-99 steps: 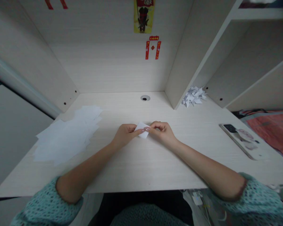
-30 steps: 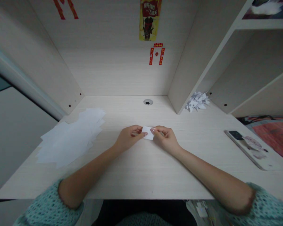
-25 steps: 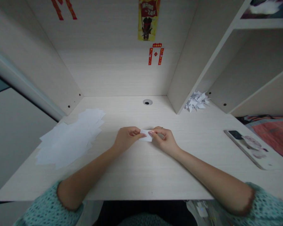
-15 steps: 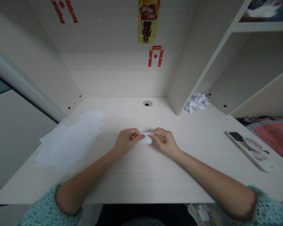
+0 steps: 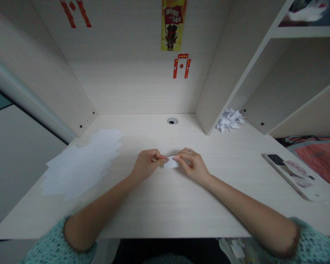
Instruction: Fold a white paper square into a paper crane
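Between my hands is a small white piece of paper (image 5: 171, 163), held just above the middle of the desk. My left hand (image 5: 150, 163) pinches its left end between thumb and fingers. At the other end, the thumb and fingers of my right hand (image 5: 192, 164) are closed on the same paper. Both thumbs lie on top, close together near its upper edge, and the fingers behind the paper are partly hidden. A ring shows on a finger of the right hand.
Loose white sheets (image 5: 81, 163) lie spread on the desk's left side. A heap of small folded paper pieces (image 5: 230, 120) sits by the upright divider (image 5: 213, 73). A phone (image 5: 291, 178) lies at the right, near a red cloth (image 5: 321, 157). The desk (image 5: 165, 212) has a round cable hole (image 5: 172, 121).
The paper has tilted slightly, its right end now a little higher, and its lower edge has shifted a bit rightward. Both hands keep their pinch and have barely moved.
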A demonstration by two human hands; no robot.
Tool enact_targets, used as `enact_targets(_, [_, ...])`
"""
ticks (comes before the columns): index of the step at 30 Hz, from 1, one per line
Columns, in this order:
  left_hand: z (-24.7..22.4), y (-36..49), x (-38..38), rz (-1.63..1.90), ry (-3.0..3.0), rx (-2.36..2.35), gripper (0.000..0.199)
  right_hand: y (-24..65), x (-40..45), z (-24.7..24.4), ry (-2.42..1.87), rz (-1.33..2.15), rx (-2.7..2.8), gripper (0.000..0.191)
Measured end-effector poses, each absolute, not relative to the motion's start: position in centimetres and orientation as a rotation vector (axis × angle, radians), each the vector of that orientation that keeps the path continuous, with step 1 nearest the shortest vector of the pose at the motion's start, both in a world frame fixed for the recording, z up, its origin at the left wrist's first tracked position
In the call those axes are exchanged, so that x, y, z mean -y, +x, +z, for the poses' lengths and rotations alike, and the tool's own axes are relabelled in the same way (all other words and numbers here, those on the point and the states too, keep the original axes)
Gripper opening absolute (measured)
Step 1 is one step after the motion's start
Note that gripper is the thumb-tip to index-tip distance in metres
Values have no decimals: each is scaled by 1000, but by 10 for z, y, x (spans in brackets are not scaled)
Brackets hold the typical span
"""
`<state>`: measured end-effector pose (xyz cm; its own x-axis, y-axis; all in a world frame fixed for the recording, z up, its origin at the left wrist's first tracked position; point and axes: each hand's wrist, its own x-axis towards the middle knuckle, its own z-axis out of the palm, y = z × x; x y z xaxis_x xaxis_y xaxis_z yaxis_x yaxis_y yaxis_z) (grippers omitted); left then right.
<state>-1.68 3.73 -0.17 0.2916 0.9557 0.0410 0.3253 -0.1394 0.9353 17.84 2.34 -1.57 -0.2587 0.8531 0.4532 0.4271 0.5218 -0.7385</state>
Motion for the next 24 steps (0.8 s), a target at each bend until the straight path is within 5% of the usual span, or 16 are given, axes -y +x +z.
enact_targets(6, [3,-11,-36,1077,1355,-1185,26,173,-25,-19,-1044,1130,1606,23])
enact_targets(24, [-6,-4,-29,789,1606,-1144,24,171,-27,-21,-1078,1272,1404,30])
